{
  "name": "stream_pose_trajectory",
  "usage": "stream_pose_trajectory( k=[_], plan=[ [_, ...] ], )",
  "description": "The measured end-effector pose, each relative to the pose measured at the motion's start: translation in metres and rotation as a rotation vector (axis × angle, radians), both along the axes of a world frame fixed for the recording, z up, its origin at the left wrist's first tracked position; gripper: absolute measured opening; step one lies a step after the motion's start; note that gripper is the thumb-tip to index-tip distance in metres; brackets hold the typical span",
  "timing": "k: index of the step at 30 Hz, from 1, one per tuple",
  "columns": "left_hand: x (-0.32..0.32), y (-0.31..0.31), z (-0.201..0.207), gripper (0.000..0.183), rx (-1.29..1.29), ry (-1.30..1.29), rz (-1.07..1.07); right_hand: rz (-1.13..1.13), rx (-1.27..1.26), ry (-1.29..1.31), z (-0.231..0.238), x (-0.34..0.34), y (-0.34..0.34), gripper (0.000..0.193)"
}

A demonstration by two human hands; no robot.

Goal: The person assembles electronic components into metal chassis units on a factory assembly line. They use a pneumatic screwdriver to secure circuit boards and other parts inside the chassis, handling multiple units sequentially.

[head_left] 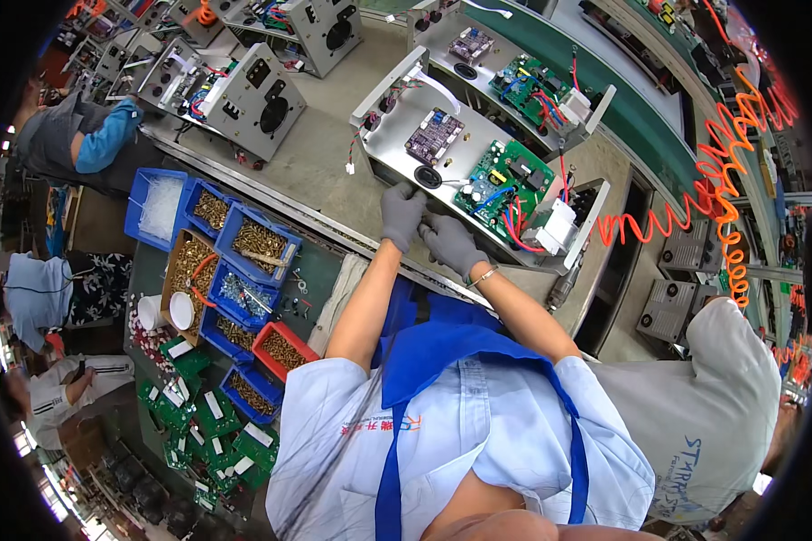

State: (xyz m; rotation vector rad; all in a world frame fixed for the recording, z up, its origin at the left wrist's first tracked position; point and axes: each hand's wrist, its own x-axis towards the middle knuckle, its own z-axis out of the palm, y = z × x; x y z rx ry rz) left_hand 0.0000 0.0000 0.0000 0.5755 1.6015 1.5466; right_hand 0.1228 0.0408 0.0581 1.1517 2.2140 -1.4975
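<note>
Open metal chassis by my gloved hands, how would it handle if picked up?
The chassis would probably feel stiff, since it looks like bent sheet metal. Its green circuit board seems fragile to grab, as it sits uncovered. The red wires would likely flex, since they curve in loose loops.

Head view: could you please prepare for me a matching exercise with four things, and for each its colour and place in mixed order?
Things
1. Gloved left hand
2. Apron
3. Coiled hoses
4. Loose circuit boards

Colours and places
A. Green, in a spread-out pile left of the person
B. Orange-red, hanging at the right
C. Grey, at the near edge of the nearest open metal chassis
D. Blue, on the person's front

Pairs: 1-C, 2-D, 3-B, 4-A
</note>
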Motion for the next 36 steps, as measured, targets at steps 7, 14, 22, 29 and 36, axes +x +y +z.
stream_pose_trajectory(
  k=[7,14,22,29,36],
  plan=[
    [0.006,-0.008,0.008,0.007,0.191,-0.199,0.034,0.144,0.699,0.102,0.067,0.011,-0.034,0.021],
    [0.010,-0.002,0.007,0.012,0.306,-0.201,0.053,0.241,1.238,0.064,0.128,-0.012,0.020,0.021],
    [0.017,0.008,-0.012,0.015,0.341,-0.450,0.146,0.304,0.808,-0.107,0.123,-0.046,0.055,0.022],
    [0.007,0.007,-0.015,0.012,0.465,-0.525,0.018,0.168,0.706,0.097,0.147,-0.065,0.078,0.022],
    [0.002,0.013,-0.019,0.014,0.396,-0.695,-0.016,0.379,0.895,-0.263,0.119,-0.054,0.065,0.018]
  ],
)
